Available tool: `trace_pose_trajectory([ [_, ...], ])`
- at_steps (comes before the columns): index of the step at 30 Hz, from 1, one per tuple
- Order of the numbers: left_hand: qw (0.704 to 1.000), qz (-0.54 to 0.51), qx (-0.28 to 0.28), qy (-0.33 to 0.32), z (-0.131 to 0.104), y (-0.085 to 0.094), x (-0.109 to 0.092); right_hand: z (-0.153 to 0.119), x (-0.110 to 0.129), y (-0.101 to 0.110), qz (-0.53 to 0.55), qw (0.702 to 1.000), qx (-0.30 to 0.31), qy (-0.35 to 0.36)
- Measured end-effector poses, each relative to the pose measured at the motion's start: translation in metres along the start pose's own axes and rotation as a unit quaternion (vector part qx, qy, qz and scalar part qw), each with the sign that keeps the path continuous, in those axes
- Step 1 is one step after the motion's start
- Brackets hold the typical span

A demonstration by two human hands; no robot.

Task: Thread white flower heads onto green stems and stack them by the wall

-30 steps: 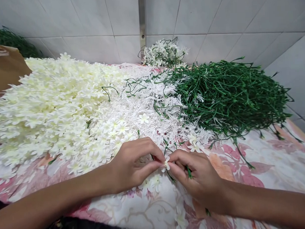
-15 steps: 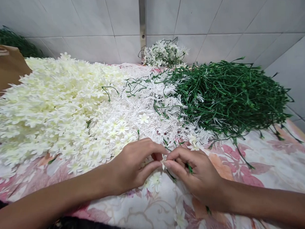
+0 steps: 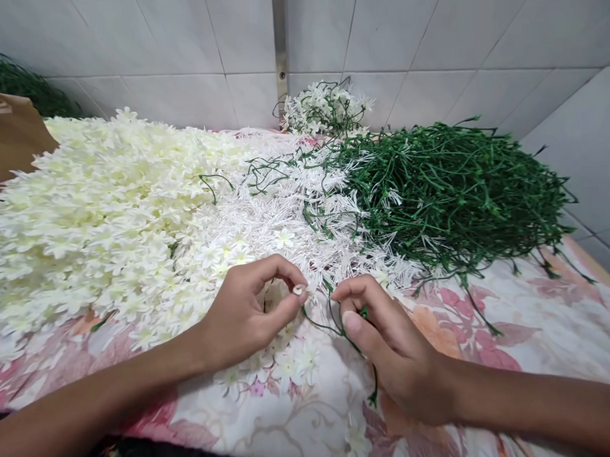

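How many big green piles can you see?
2: the large right-hand pile and the back-left pile, partly behind brown paper. That one runs out of frame; others may be hidden.

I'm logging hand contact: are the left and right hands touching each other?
Apart. The head view shows a plain gap between the left hand and the right hand, separating their nearest fingertips.

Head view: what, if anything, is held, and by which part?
Left hand pinches a small white piece, exact part unclear. Right hand: grip on the green stems unclear.
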State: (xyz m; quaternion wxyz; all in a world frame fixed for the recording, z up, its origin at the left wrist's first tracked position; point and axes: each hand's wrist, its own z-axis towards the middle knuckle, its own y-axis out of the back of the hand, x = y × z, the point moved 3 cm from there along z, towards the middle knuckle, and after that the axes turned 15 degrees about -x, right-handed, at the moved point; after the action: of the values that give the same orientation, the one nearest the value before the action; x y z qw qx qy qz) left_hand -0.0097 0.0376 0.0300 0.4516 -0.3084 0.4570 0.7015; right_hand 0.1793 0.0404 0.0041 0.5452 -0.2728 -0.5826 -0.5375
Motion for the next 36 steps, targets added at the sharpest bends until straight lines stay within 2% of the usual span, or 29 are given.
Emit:
trace_pose_trajectory([
  [5,0.982,-0.130,-0.011,0.134,0.001,-0.004,0.004,0.007,0.002,-0.005,-0.022,0.999,0.015,-0.028],
  [9,0.970,-0.195,-0.002,0.146,-0.002,-0.009,0.000,0.010,0.003,-0.007,-0.014,1.000,0.014,-0.011],
  [14,0.971,-0.161,0.022,0.176,-0.009,-0.013,0.001,0.010,0.000,-0.004,0.020,1.000,-0.020,0.004],
  [18,0.969,-0.132,0.052,0.204,-0.010,-0.014,0.003,0.011,0.000,-0.002,0.038,0.999,-0.017,-0.019],
  [24,0.969,-0.126,0.062,0.203,-0.011,-0.016,0.006,0.011,0.000,-0.004,0.034,0.998,-0.008,-0.052],
  [32,0.976,-0.121,0.077,0.163,-0.014,-0.017,0.002,0.011,0.000,-0.005,0.056,0.995,0.020,-0.081],
  [36,0.977,-0.078,0.133,0.146,-0.015,-0.016,0.001,0.010,-0.001,-0.005,0.056,0.996,0.020,-0.069],
])
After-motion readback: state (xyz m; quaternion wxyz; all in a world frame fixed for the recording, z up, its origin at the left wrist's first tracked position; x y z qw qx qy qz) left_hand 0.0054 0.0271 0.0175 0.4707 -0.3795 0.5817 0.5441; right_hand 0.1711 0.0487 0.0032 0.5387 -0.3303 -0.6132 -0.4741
